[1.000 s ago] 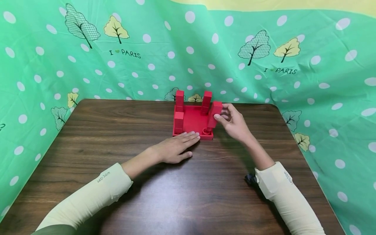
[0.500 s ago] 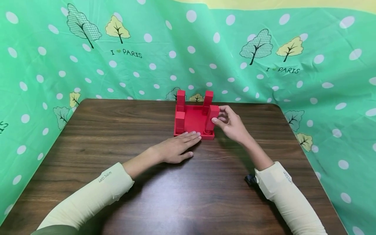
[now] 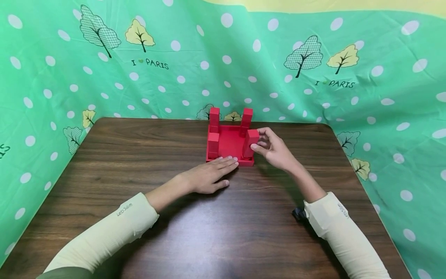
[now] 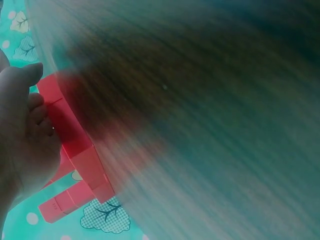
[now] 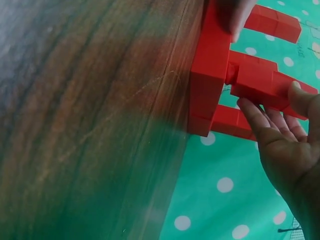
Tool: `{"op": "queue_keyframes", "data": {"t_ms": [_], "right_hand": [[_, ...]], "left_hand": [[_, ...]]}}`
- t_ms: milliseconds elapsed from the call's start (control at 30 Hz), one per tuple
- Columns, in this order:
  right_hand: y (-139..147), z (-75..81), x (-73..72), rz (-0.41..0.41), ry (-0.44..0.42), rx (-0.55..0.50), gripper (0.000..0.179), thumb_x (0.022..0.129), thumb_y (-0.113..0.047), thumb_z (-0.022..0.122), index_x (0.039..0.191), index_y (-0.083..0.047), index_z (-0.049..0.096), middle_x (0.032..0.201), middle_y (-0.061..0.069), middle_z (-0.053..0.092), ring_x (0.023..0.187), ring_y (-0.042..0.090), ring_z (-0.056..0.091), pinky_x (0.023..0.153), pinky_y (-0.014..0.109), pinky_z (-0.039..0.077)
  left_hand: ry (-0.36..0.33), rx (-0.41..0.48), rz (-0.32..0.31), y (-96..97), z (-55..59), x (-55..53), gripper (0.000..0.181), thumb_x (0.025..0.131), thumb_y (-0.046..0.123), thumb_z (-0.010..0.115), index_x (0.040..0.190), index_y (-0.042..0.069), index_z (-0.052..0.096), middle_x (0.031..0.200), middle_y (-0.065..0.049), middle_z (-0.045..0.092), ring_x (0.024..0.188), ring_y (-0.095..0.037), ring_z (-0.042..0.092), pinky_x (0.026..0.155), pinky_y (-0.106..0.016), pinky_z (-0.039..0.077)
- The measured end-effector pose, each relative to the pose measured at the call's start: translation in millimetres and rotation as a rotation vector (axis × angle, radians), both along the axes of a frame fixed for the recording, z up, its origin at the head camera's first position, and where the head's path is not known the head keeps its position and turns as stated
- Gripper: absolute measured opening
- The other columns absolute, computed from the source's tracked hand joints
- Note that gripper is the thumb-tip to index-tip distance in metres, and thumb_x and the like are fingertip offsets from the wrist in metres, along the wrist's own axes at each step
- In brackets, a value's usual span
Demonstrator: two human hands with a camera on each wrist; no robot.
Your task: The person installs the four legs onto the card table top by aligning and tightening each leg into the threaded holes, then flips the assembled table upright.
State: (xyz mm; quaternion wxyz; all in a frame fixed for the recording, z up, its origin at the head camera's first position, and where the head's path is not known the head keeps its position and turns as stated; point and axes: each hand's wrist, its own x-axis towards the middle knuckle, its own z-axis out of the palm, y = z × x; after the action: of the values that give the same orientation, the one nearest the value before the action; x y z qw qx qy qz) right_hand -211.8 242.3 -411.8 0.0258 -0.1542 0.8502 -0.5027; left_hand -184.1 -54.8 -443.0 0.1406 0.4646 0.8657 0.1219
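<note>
A red square base (image 3: 230,144) with raised edges lies near the table's far side, red block posts standing at its corners. My right hand (image 3: 274,150) pinches the front right post (image 3: 250,144) between thumb and fingers. That post leans slightly to the right. In the right wrist view, a short round peg (image 5: 231,74) shows between the held post and the base. My left hand (image 3: 209,176) lies with straight fingers against the base's front edge. The left wrist view shows it partly, beside the base (image 4: 72,130).
Other posts stand at the front left (image 3: 213,145), back left (image 3: 214,118) and back right (image 3: 246,119) corners. The dark wooden table (image 3: 223,232) extends toward me. A green dotted cloth (image 3: 230,50) hangs close behind and along the sides.
My right hand has lowered the front right post toward the base's corner, and the round part beneath it is now mostly covered. The left hand has stayed in place.
</note>
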Motion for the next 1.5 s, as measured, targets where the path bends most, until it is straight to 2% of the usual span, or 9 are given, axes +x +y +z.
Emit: {"op": "queue_keyframes", "data": {"t_ms": [400,467,600,733,800,1033,1133,1300,1500], "right_hand": [[0.4,0.8,0.4,0.034,0.024,0.012,0.054,0.106,-0.013,0.080,0.153,-0.003,0.055,0.140,0.022,0.073,0.123,0.038,0.075,0.100,0.012,0.057],[0.6,0.4,0.1,0.034,0.032,0.042,0.055,0.106,-0.016,0.080,0.154,-0.007,0.056,0.138,0.020,0.074,0.121,0.036,0.075,0.099,0.017,0.058],[2.3,0.0,-0.8,0.045,0.051,0.131,0.061,0.106,-0.025,0.080,0.161,-0.017,0.056,0.134,0.014,0.074,0.114,0.032,0.071,0.097,0.037,0.060],[2.8,0.3,-1.2,0.066,0.045,0.147,0.062,0.106,-0.028,0.080,0.162,-0.019,0.057,0.137,0.013,0.073,0.116,0.031,0.071,0.101,0.051,0.061],[2.0,0.7,-1.2,0.064,0.033,0.126,0.059,0.105,-0.027,0.080,0.159,-0.017,0.059,0.140,0.012,0.073,0.118,0.031,0.073,0.102,0.049,0.062],[-1.7,0.3,-3.4,0.022,-0.026,0.047,0.056,0.101,-0.024,0.087,0.146,-0.011,0.057,0.134,0.014,0.075,0.116,0.029,0.075,0.094,0.020,0.063],[-3.4,-1.0,-4.7,0.021,-0.041,0.012,0.057,0.099,-0.020,0.089,0.143,-0.007,0.055,0.134,0.016,0.075,0.116,0.027,0.077,0.093,0.017,0.064],[-5.0,-4.1,-7.4,0.023,-0.003,-0.004,0.057,0.097,-0.012,0.090,0.141,-0.001,0.055,0.133,0.021,0.075,0.115,0.024,0.078,0.093,0.015,0.063],[-4.9,-5.2,-8.4,0.028,0.006,-0.006,0.056,0.097,-0.009,0.089,0.143,0.000,0.057,0.136,0.021,0.073,0.122,0.031,0.078,0.097,0.012,0.061]], "left_hand": [[-0.012,-0.002,0.001,-0.2,0.9,-1.2,0.077,0.118,0.039,0.058,0.181,0.013,0.023,0.191,-0.005,0.020,0.179,-0.027,0.014,0.148,-0.043,0.013],[-0.015,-0.001,0.002,-0.4,0.6,-1.1,0.077,0.118,0.039,0.058,0.181,0.013,0.023,0.191,-0.005,0.020,0.179,-0.027,0.013,0.148,-0.043,0.013],[-0.016,-0.008,0.003,-0.2,0.0,-1.2,0.077,0.118,0.040,0.058,0.181,0.014,0.023,0.191,-0.005,0.020,0.179,-0.027,0.014,0.148,-0.043,0.013],[-0.022,-0.009,0.005,0.1,-0.3,-1.6,0.077,0.118,0.040,0.058,0.182,0.014,0.023,0.191,-0.004,0.021,0.179,-0.026,0.014,0.148,-0.044,0.014],[-0.025,-0.007,0.008,-0.1,-0.2,-1.5,0.077,0.118,0.040,0.059,0.182,0.015,0.023,0.191,-0.004,0.021,0.179,-0.026,0.014,0.148,-0.044,0.014],[-0.035,-0.002,0.012,0.2,1.3,-1.4,0.077,0.117,0.038,0.058,0.181,0.015,0.023,0.191,-0.005,0.021,0.179,-0.026,0.014,0.148,-0.043,0.013],[-0.034,0.004,0.007,0.4,1.9,-1.7,0.076,0.117,0.037,0.058,0.181,0.013,0.024,0.191,-0.006,0.022,0.179,-0.027,0.015,0.148,-0.044,0.013],[-0.026,0.011,-0.004,0.3,2.8,-2.2,0.075,0.117,0.036,0.058,0.181,0.011,0.025,0.190,-0.008,0.023,0.179,-0.029,0.016,0.148,-0.046,0.014],[-0.029,-0.001,0.002,0.2,3.1,-2.0,0.077,0.117,0.038,0.058,0.181,0.013,0.023,0.191,-0.006,0.021,0.179,-0.028,0.014,0.148,-0.045,0.013]]}}
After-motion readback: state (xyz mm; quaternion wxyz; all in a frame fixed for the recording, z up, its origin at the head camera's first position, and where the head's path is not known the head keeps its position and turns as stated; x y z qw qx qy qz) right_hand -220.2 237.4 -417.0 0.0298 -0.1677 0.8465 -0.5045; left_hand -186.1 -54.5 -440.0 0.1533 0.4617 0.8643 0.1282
